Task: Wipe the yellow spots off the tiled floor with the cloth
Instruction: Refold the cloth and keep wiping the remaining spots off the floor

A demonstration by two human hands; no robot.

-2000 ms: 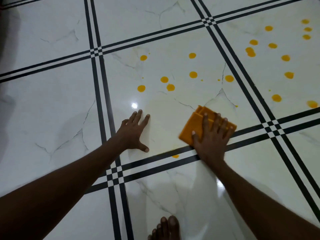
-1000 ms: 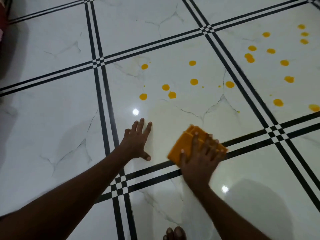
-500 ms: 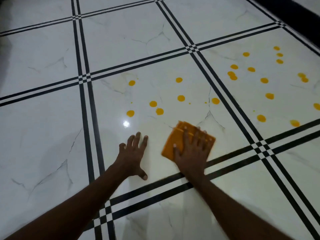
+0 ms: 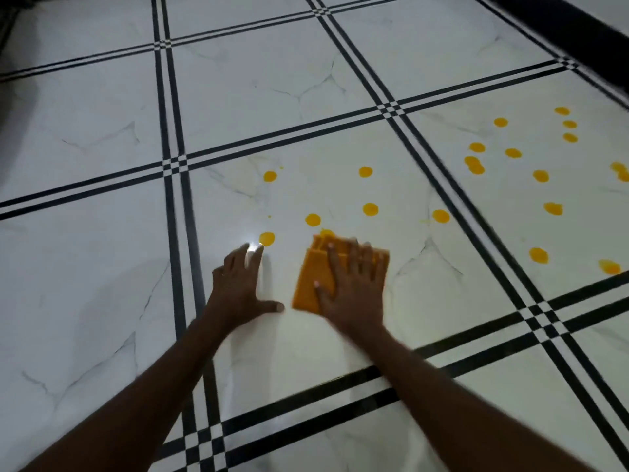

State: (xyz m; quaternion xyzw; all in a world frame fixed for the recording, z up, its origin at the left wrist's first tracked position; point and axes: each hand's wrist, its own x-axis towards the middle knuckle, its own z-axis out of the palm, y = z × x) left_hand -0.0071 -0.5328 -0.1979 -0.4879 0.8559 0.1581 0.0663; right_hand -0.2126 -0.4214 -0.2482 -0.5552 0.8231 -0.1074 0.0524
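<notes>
Glossy white marble-look tiled floor [image 4: 102, 267] with black double-line borders, bearing round yellow spots [image 4: 370, 209] across two tiles (one touches the cloth's far edge). Folded orange cloth [image 4: 308, 284], roughly rectangular, lies flat under the right hand [image 4: 350, 287], fingers straight and pressing. Left hand [image 4: 238, 291] rests splayed on bare tile just beside it

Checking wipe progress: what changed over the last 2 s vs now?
The right hand, pressing flat on the orange cloth, slid it away from the tile joint toward the left hand and up the tile; its far edge now reaches a yellow spot. Left hand stayed flat on the floor. The other spots remain unwiped.
</notes>
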